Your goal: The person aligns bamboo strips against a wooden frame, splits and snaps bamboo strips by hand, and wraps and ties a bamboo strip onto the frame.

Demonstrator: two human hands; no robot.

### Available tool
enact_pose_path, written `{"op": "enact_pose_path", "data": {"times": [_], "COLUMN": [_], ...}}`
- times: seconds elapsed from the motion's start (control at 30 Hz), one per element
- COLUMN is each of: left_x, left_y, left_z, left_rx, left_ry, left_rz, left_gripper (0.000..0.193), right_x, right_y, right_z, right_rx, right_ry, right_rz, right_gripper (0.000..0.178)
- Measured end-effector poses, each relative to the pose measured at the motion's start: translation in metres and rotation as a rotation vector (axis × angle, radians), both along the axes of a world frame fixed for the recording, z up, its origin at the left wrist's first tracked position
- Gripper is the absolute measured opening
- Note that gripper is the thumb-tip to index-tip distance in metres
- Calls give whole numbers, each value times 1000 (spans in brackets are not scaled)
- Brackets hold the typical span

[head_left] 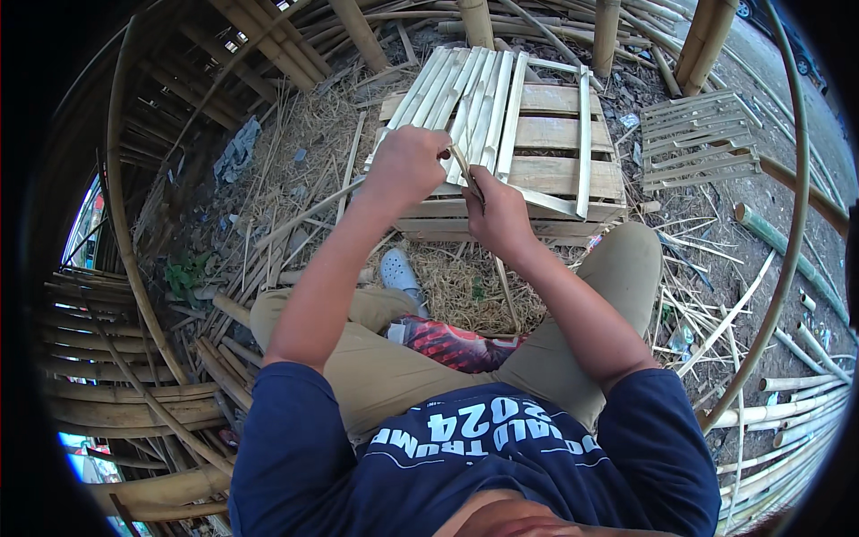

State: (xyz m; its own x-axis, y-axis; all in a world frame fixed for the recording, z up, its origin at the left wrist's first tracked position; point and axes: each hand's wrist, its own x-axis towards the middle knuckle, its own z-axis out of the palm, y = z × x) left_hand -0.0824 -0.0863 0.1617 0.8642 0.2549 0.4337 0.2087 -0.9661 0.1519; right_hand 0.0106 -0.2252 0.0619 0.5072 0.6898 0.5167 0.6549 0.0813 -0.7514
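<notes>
My left hand (407, 172) is closed on one end of a thin bamboo strip (460, 162), above the near side of a slatted wooden crate (548, 133). Close by on the right, my right hand (503, 215) is closed round the strip's lower part. A dark edge shows at its fingers, possibly a blade, but too small to name. Several pale split bamboo slats (483, 94) lie side by side on the crate, partly behind my hands. One separate slat (585, 143) stretches along the crate's right side, meeting a crosswise slat near the front corner.
Right of the crate lies a bamboo lattice panel (693, 141). A green bamboo pole (778, 234) and stacked poles (810, 434) lie farther right. Shavings (465, 291) cover the ground between my legs. Upright bamboo posts (477, 25) stand behind the crate; a bamboo wall (134, 358) rises at left.
</notes>
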Motion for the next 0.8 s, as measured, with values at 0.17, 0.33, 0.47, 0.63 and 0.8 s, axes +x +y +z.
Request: {"op": "enact_pose_path", "data": {"times": [0.17, 0.33, 0.47, 0.63, 0.8], "left_x": [-7, -10, -20, -40, -52], "left_y": [6, 39, 58, 82, 40], "left_z": [41, 37, 26, -32, -4], "left_rx": [-201, -378, -1149, -1734, -1674], "left_ry": [298, 419, 642, 532, 327], "left_rz": [-23, -214, -149, -472, -334], "left_gripper": [13, 9, 16, 41, 41], "right_x": [-4, -6, -7, -10, -5], "right_y": [-3, -3, -5, -4, -9], "right_z": [5, 6, 7, 13, 20], "right_rx": [-41, -60, -22, -97, -105], "right_ry": [19, 47, 98, 109, 109], "right_rz": [138, 214, 344, 420, 355], "right_gripper": [17, 21, 28, 34, 39]}}
